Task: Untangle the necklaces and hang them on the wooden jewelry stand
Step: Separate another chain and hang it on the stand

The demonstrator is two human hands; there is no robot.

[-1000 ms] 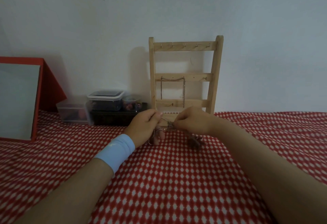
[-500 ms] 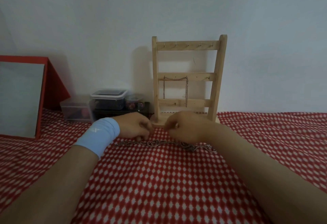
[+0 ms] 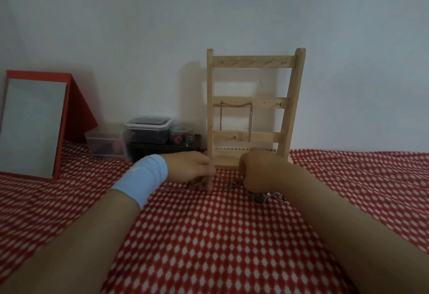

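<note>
A wooden jewelry stand with three hooked rails leans against the wall. One chain necklace hangs from its middle rail. In front of the stand, tangled necklaces lie on the red-and-white cloth. My left hand, with a light blue wristband, pinches part of the chains at its fingertips. My right hand is curled over the other part of the tangle, its fingertips hidden. A small clump of chain shows under my right wrist.
A red-framed mirror leans at the left. Clear plastic boxes with small items sit on a dark tray beside the stand. The red checked cloth covers the whole surface up to the wall.
My hands lowered from a raised pinch onto the cloth and moved slightly apart. The chain was stretched flat between them, then bunched toward my right wrist.
</note>
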